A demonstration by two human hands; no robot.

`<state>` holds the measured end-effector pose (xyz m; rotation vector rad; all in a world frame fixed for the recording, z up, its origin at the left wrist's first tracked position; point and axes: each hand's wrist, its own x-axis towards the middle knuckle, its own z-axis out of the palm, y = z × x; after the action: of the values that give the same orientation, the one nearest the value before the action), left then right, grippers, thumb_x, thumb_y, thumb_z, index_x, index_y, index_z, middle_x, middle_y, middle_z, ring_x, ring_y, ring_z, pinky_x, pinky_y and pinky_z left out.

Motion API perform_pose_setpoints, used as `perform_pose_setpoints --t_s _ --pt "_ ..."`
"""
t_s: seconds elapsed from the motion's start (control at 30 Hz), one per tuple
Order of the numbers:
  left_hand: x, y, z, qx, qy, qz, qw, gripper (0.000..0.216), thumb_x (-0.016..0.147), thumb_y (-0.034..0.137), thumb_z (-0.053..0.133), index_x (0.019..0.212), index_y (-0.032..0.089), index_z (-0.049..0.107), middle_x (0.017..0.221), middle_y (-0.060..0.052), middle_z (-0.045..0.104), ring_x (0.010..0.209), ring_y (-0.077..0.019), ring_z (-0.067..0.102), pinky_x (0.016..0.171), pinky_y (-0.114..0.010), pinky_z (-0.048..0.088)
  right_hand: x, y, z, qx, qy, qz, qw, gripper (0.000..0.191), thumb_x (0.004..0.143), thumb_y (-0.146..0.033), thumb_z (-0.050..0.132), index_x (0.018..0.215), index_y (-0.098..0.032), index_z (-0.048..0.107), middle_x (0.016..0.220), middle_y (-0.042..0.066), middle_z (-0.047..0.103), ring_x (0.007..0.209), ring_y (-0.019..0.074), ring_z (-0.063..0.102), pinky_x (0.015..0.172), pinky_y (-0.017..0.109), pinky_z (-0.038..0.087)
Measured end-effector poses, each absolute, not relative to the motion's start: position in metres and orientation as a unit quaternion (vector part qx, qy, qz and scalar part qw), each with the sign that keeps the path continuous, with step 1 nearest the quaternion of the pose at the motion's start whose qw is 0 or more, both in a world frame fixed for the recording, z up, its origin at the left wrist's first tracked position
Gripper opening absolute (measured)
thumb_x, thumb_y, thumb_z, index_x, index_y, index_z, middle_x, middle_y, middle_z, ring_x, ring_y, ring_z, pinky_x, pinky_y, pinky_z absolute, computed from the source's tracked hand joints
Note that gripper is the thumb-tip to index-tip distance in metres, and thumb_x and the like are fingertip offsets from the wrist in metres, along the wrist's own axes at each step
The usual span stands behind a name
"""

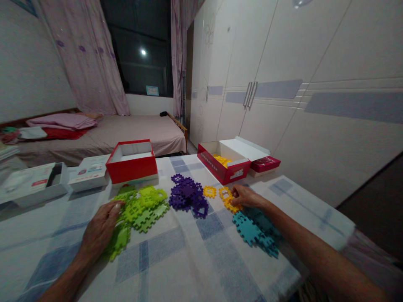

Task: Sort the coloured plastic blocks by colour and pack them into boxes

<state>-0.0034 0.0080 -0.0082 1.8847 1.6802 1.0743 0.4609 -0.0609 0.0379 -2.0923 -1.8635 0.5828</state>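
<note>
My left hand (100, 228) lies flat, fingers stretched, on a pile of light green interlocking plastic tiles (142, 206). My right hand (244, 195) has its fingers curled around yellow tiles (229, 202) near the table's far side. One yellow tile (209, 191) lies loose beside them. A heap of purple tiles (188, 196) sits between the hands. Teal tiles (253, 227) lie under and beside my right forearm.
A checked cloth covers the table (176, 256). At the back stand an open red box (131, 161), a red box holding yellow tiles (223, 160) with its lid (264, 163) beside it, and two white boxes (34, 180). A bed and white wardrobe are beyond.
</note>
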Motion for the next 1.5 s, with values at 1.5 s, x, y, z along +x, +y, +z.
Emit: perform_pose_setpoints --t_s 1.5 --pt "-0.006 0.009 -0.011 0.682 0.595 0.388 0.172 0.053 0.077 0.055 0.034 0.097 0.015 0.061 0.113 -0.013 0.059 0.109 -0.0272 0.054 0.101 -0.044 0.038 0.439 -0.034 0.032 -0.738 -0.623 0.139 0.218 0.028 0.064 -0.035 0.064 0.081 -0.017 0.05 0.081 0.005 0.058 0.074 0.0181 0.053 0.057 0.024 0.035"
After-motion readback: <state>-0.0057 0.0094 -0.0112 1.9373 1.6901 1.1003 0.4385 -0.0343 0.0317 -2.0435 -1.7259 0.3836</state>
